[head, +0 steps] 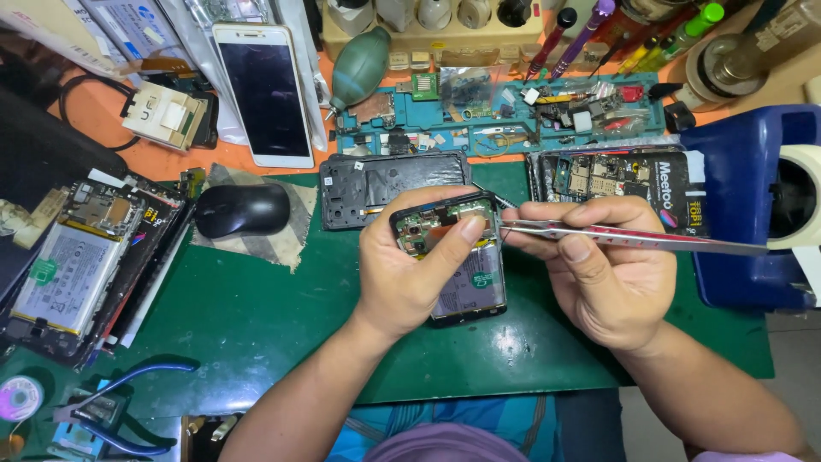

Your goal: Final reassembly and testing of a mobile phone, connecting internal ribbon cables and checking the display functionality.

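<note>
Opened phone (462, 265), mid green mat (256, 316): gripped in left hand (402, 274), thumb steadying board. Tweezers (633, 237): pinched by right hand (599, 274); keep tips low, pressure light.

A white smartphone (263, 92) with a dark rectangular screen lies upper left; a black printed package (676, 192) lies right of centre.

Bench (111, 154), green mat (256, 316) on it; mouse (241, 210), white phone (263, 92), opened phone (81, 269), blue parts tray (500, 128), pliers (120, 411).
</note>
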